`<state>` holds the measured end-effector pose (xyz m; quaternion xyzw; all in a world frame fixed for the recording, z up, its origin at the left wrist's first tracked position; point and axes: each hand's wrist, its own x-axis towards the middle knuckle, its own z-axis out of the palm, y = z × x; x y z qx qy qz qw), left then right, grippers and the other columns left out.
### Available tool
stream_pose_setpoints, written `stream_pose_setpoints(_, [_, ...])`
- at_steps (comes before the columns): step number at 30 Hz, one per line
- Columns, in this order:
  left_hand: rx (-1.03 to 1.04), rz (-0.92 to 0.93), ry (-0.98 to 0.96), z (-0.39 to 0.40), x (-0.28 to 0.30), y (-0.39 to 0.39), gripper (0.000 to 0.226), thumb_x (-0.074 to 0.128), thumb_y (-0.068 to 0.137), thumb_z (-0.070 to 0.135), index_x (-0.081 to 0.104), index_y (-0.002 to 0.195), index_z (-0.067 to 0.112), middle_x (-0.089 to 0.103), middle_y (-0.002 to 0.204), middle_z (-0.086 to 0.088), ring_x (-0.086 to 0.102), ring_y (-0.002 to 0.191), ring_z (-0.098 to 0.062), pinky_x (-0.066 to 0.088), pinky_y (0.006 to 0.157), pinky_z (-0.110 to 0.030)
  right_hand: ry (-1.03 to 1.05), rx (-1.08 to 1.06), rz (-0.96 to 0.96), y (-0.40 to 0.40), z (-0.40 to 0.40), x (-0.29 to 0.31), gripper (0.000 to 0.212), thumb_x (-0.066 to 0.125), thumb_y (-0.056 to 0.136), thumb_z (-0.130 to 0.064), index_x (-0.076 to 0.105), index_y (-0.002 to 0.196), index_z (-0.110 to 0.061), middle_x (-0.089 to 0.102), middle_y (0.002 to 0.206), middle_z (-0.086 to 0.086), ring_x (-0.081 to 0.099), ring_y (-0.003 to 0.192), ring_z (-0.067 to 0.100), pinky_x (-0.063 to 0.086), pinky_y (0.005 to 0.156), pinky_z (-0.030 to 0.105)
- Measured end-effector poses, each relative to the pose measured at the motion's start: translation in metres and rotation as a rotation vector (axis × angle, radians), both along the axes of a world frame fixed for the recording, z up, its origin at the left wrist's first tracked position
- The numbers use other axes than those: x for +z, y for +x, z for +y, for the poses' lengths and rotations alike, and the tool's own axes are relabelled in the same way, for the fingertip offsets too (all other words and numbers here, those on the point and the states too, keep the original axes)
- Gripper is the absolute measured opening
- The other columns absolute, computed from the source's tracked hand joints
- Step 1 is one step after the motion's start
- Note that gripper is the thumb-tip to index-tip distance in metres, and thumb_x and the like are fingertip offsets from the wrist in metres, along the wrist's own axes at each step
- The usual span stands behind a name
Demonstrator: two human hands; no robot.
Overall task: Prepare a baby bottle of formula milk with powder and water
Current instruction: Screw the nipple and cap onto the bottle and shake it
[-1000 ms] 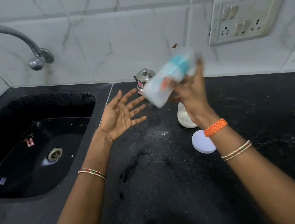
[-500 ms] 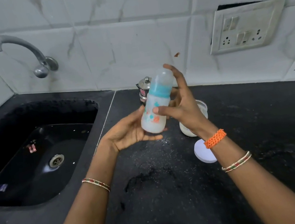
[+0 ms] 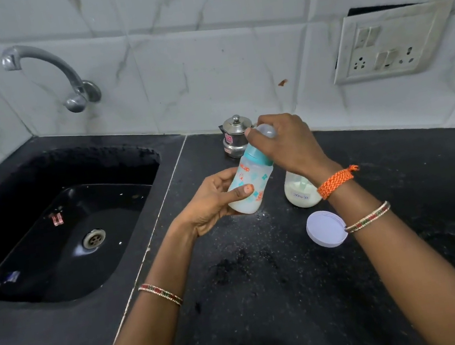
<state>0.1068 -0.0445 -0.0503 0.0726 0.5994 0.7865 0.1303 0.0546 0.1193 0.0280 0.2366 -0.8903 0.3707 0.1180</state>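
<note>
While the left hand [image 3: 213,204] curls its fingers round the baby bottle's [image 3: 248,188] milky base above the counter [image 3: 269,285], the bottle's long axis leans toward one o'clock, where the right hand [image 3: 285,144] grips its clear cap [image 3: 267,132], nearest for twisting.

- Lighting: even, cool, moderately bright; source not visible.
- Glare: soft sheen on wall tiles [image 3: 204,79] and tap [image 3: 53,72]; pale reflection in the sink basin [image 3: 77,251].
- Shadows: faint and diffuse on the dark tabletop [image 3: 271,300].
- Distortion: wide-angle bowing of tile lines towards the edges.
- Focus: mostly sharp; corners slightly soft.
</note>
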Motion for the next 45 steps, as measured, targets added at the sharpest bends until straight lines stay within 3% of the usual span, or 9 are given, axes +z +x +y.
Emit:
stream_pose_setpoints(9, [0.052,0.058,-0.086,-0.005,0.004,0.008,0.049,0.073,0.072,0.006,0.062,0.120,0.008,0.068,0.112,-0.014,0.066,0.100,-0.027,0.056,0.085,-0.042,0.058,-0.034,-0.061,0.013,-0.002,-0.008,0.031,0.049,0.091,-0.055,0.053,0.099,-0.026,0.059,0.084,-0.006,0.056,0.076,0.019,0.043,0.068,0.031])
stream_pose_setpoints(13, [0.278,0.105,-0.160,0.015,0.015,0.000,0.034,0.072,0.077,0.005,0.066,0.111,0.006,0.071,0.099,-0.011,0.069,0.083,-0.016,0.056,0.063,-0.030,0.007,-0.057,-0.122,0.020,-0.006,-0.013,0.095,0.061,0.078,-0.064,0.002,0.147,-0.037,0.060,0.123,0.004,0.061,0.101,0.026,0.051,0.088,0.044])
stream_pose_setpoints(17, [0.243,0.254,-0.322,0.019,0.035,-0.003,0.035,0.068,0.081,0.003,0.063,0.115,0.007,0.071,0.096,-0.003,0.068,0.085,-0.009,0.054,0.070,-0.024,-0.354,0.025,-0.199,0.019,-0.006,-0.028,0.097,0.078,0.076,-0.034,0.011,0.147,-0.038,0.057,0.124,-0.003,0.064,0.100,0.017,0.056,0.089,0.041])
stream_pose_setpoints(20, [0.076,0.111,-0.079,0.007,0.041,0.002,0.059,0.064,0.082,0.012,0.043,0.137,0.016,0.064,0.118,-0.001,0.062,0.109,-0.022,0.056,0.086,-0.036,-0.874,-0.010,-0.298,0.006,0.006,-0.018,0.090,0.082,0.071,-0.034,0.025,0.141,-0.037,0.055,0.131,0.009,0.064,0.108,0.028,0.055,0.087,0.055])
stream_pose_setpoints(23, [0.369,0.001,0.084,-0.012,0.038,-0.005,0.056,0.055,0.089,0.020,0.034,0.141,0.019,0.050,0.133,0.000,0.052,0.119,-0.024,0.055,0.087,-0.043,-1.310,-0.093,-0.282,-0.002,0.017,-0.009,0.081,0.072,0.084,-0.020,0.017,0.143,-0.033,0.049,0.132,0.013,0.063,0.107,0.034,0.059,0.060,0.048])
stream_pose_setpoints(26, [0.459,-0.105,-0.011,-0.023,0.026,-0.014,0.042,0.051,0.094,0.025,0.045,0.135,0.021,0.052,0.132,-0.001,0.050,0.123,-0.026,0.052,0.089,-0.044,-0.944,0.153,-0.401,0.006,0.013,-0.011,0.075,0.070,0.085,-0.010,0.026,0.140,-0.033,0.062,0.114,0.007,0.068,0.092,0.020,0.058,0.058,0.033])
stream_pose_setpoints(30, [0.389,-0.131,-0.044,-0.020,0.015,-0.015,0.030,0.048,0.096,0.025,0.055,0.124,0.020,0.061,0.123,-0.002,0.057,0.114,-0.023,0.053,0.086,-0.042,-1.313,0.051,-0.433,0.003,0.011,-0.011,0.070,0.065,0.090,-0.014,0.022,0.142,-0.032,0.055,0.118,0.001,0.065,0.102,0.029,0.059,0.064,0.047])
stream_pose_setpoints(36, [0.327,-0.151,-0.143,-0.012,-0.001,-0.016,0.022,0.050,0.093,0.012,0.062,0.111,0.016,0.067,0.107,-0.004,0.062,0.098,-0.018,0.055,0.079,-0.036,-0.680,0.161,-0.419,0.003,0.001,-0.044,0.092,0.073,0.082,-0.008,0.013,0.148,-0.033,0.049,0.130,0.003,0.061,0.102,0.007,0.057,0.078,0.024])
stream_pose_setpoints(45, [0.532,-0.354,-0.161,-0.030,-0.043,-0.006,0.023,0.047,0.092,0.004,0.062,0.103,0.016,0.068,0.100,0.000,0.062,0.090,-0.014,0.051,0.083,-0.035,-0.298,0.170,-0.488,-0.019,-0.041,-0.101,0.107,0.078,0.068,0.003,0.015,0.151,-0.023,0.047,0.139,0.002,0.051,0.122,0.017,0.043,0.104,0.036])
